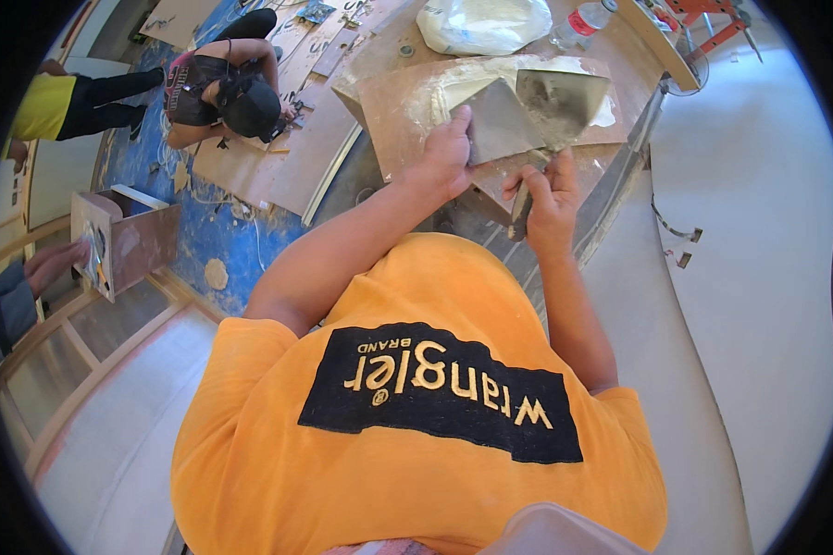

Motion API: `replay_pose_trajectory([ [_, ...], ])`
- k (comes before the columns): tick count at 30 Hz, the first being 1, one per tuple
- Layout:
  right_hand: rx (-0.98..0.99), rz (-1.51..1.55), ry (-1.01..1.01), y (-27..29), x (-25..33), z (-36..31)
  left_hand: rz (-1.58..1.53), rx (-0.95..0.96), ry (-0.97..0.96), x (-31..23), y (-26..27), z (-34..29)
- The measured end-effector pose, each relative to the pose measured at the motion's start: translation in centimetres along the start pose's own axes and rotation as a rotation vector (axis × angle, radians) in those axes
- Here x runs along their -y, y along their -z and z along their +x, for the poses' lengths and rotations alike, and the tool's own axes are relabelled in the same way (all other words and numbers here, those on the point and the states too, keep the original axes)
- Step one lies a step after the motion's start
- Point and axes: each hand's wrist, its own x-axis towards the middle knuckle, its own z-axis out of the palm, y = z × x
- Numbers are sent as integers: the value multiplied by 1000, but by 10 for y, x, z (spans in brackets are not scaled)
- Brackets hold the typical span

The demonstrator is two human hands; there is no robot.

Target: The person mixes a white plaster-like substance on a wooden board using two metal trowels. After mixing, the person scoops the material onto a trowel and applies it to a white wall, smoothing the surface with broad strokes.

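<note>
My left hand (448, 153) grips the edge of a flat grey metal plate (504, 122), its thumb along the side. In my right hand (553, 205) is the handle of a trowel (566, 104), whose broad blade is smeared with grey residue. The two blades meet or lie very close at their inner edges; whether they touch I cannot tell. Under both is a brown board (393, 116), with cream-coloured putty (449, 86) spread over its middle and far part.
A white plastic bag (484, 23) and a clear bottle (585, 22) with a red label stand beyond the board. At left, one person (236, 97) crouches over wooden sheets (250, 171). Another person (46, 106) stands farther left. A wooden box (125, 236) sits beside blue floor covering.
</note>
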Motion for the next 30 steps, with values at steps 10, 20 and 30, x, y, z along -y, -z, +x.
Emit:
replay_pose_trajectory([
  [10, 2, -315, -187, 37, -65, -3, 180, 162, 0, 6, -16, -12],
  [20, -214, 46, -384, 75, -45, -6, 78, 204, -49, -31, -4, -20],
  [30, 267, 755, -464, 53, -24, -24, 76, 145, 96, 20, -1, 12],
])
